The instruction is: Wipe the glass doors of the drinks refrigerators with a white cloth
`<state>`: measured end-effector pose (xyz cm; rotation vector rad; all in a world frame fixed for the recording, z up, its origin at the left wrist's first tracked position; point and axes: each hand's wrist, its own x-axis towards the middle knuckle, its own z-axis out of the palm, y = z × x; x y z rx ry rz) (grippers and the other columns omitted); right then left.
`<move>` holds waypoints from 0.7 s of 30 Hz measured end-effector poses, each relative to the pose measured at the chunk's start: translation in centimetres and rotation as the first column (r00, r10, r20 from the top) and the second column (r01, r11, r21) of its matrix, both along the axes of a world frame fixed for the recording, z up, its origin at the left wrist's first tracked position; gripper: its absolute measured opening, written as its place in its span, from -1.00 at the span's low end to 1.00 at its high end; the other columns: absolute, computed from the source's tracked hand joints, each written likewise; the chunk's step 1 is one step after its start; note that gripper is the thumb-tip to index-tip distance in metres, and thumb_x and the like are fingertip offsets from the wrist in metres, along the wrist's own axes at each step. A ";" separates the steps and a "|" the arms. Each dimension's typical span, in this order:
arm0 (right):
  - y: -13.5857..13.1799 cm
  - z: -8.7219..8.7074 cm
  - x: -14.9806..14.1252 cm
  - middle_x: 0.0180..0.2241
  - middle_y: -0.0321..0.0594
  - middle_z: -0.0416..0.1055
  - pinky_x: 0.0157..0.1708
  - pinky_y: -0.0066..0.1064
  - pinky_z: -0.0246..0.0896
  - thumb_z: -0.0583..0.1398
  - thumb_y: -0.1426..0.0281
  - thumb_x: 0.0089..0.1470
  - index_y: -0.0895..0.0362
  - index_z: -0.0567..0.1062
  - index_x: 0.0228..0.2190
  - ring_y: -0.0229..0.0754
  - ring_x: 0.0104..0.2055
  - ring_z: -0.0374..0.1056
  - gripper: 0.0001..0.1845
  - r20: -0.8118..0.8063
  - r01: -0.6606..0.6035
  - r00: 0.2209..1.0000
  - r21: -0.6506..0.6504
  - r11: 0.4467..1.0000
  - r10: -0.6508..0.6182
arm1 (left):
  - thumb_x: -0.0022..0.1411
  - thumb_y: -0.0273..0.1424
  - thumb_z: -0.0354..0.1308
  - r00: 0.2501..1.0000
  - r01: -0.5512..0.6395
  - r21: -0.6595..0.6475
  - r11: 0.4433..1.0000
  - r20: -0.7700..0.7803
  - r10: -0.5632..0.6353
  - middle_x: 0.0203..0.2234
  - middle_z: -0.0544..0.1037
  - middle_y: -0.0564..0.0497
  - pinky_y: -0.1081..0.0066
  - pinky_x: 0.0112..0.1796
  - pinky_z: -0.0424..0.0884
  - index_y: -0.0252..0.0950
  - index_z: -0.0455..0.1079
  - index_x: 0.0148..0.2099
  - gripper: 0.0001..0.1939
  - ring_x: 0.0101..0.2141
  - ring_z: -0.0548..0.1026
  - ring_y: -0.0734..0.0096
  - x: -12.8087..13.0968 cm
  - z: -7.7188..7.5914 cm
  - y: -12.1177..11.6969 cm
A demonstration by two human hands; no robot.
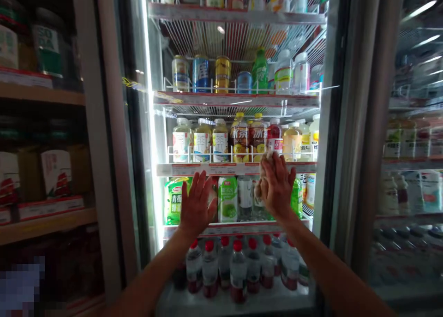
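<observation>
My left hand (198, 201) is raised in front of the lit drinks fridge, its fingers stretched upward and holding nothing. It is nearest to the green packs (173, 201) on the lower shelf. Under my right hand (278, 183) is a crumpled beige cloth (262, 188), which the palm and fingers press flat toward the fridge front. Part of the cloth is hidden by the hand. Behind it are the price strip (235, 169) and a row of tea bottles (239, 139). Whether the left palm touches glass I cannot tell.
Cans (200, 74) and bottles stand on the upper shelves. Several red-capped bottles (237, 271) stand at the bottom. Metal door frames (363, 123) rise to the right, and a darker shelf unit (41, 95) with jars and bottles is on the left.
</observation>
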<state>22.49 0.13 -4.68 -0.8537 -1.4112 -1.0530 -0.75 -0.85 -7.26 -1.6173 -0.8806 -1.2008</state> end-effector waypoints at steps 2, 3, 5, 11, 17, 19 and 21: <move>-0.2 -0.4 0.1 0.28 -0.12 -0.09 0.24 0.01 -0.34 0.00 0.41 0.14 0.00 0.03 0.21 -0.01 0.30 -0.13 -0.39 0.003 0.001 1.000 -0.019 1.000 -0.001 | 0.25 -0.36 -0.02 1.000 0.003 0.003 1.000 -0.008 -0.003 0.20 0.15 -0.24 0.06 0.22 -0.19 -0.35 -0.11 0.31 -0.37 0.26 -0.08 0.20 0.0 0.1 0.0; -0.4 -1.4 0.2 0.27 -0.12 -0.08 0.25 0.00 -0.33 0.01 0.43 0.13 0.00 0.02 0.21 -0.03 0.30 -0.12 -0.38 0.048 -0.008 0.999 -0.026 1.000 0.010 | 0.25 -0.36 -0.02 1.000 0.005 0.004 1.000 -0.012 -0.005 0.20 0.15 -0.24 0.06 0.22 -0.19 -0.34 -0.12 0.31 -0.36 0.26 -0.08 0.21 -0.1 0.1 0.0; -0.8 -4.0 0.5 0.26 -0.13 -0.03 0.26 -0.03 -0.32 0.02 0.46 0.12 0.01 0.01 0.22 -0.05 0.29 -0.09 -0.36 0.183 -0.033 0.982 -0.044 0.998 0.040 | 0.25 -0.37 -0.02 1.000 0.009 0.006 1.000 -0.013 -0.009 0.20 0.14 -0.24 0.06 0.22 -0.18 -0.33 -0.14 0.31 -0.36 0.26 -0.08 0.21 -0.1 0.1 0.0; -0.3 -1.4 2.6 0.25 -0.11 -0.01 0.25 -0.03 -0.35 0.03 0.44 0.13 0.00 0.05 0.20 -0.06 0.30 -0.10 -0.38 0.096 0.020 0.995 -0.025 0.999 -0.018 | 0.24 -0.36 -0.01 0.998 0.044 -0.004 0.999 -0.042 -0.044 0.22 0.10 -0.20 0.09 0.22 -0.16 -0.32 -0.15 0.32 -0.35 0.26 -0.07 0.21 1.9 0.2 -0.4; -0.3 -3.3 3.5 0.30 -0.16 -0.17 0.25 -0.02 -0.29 0.02 0.48 0.11 -0.01 -0.02 0.22 -0.02 0.31 -0.14 -0.33 0.069 0.025 0.997 -0.024 0.999 -0.023 | 0.23 -0.31 0.01 0.994 0.070 -0.090 0.993 -0.080 -0.078 0.20 0.17 -0.19 0.10 0.23 -0.17 -0.36 0.05 0.24 -0.44 0.25 -0.03 0.17 4.5 -0.2 -0.6; -0.6 -5.7 4.1 0.30 -0.17 -0.18 0.26 -0.04 -0.30 0.02 0.49 0.08 0.00 -0.03 0.23 -0.02 0.30 -0.13 -0.31 0.173 0.014 0.985 -0.034 0.999 -0.008 | 0.23 -0.31 0.01 0.993 0.076 -0.094 0.993 -0.082 -0.084 0.19 0.17 -0.17 0.10 0.23 -0.18 -0.34 0.08 0.23 -0.45 0.25 -0.03 0.17 4.6 -0.3 -0.5; -0.5 -5.6 5.0 0.29 -0.16 -0.14 0.26 -0.04 -0.31 0.03 0.49 0.08 -0.01 -0.01 0.22 -0.03 0.30 -0.10 -0.31 0.196 0.036 0.980 -0.043 0.998 -0.027 | 0.23 -0.32 0.01 0.992 0.089 -0.086 0.992 -0.079 -0.096 0.19 0.18 -0.18 0.09 0.23 -0.17 -0.34 0.07 0.23 -0.45 0.25 -0.03 0.18 4.7 -0.2 -0.5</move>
